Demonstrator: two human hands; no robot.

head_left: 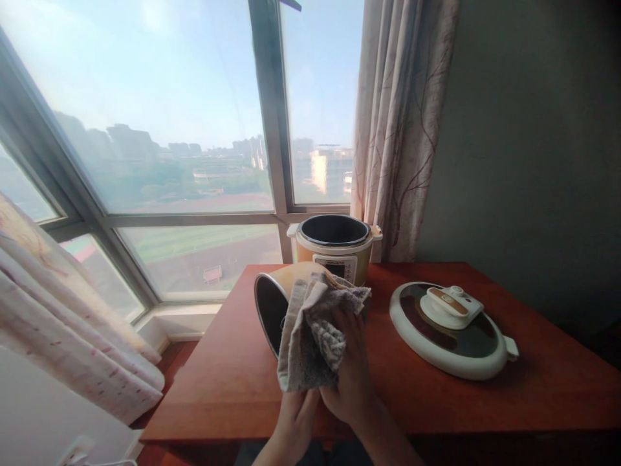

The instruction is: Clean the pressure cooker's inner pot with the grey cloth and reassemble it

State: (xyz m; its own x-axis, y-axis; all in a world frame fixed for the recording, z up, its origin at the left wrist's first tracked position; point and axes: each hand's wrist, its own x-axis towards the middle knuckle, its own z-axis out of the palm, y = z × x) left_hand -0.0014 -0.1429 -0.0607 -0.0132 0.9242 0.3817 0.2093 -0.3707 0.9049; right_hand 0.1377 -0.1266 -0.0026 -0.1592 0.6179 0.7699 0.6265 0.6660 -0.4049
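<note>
An inner pot [272, 310], dark inside with a gold outer wall, is tilted on its side above the table, its mouth turned left. A grey-white cloth [310, 330] drapes over its near side and hides much of it. My right hand [352, 369] is closed on the cloth, pressing it toward the pot's wall. Below the cloth's lower edge, my left hand [294, 414] reaches up to the pot; its fingertips are hidden under the cloth. Just behind stands the electric pressure cooker body [334, 249], uncovered, with a control panel in front.
On the reddish-brown table [208, 382], the cooker's round lid [446, 330] lies at the right, handle up. Windows [184, 162] fill the left and back. Curtains hang at the left [63, 310] and beside the grey wall [402, 129].
</note>
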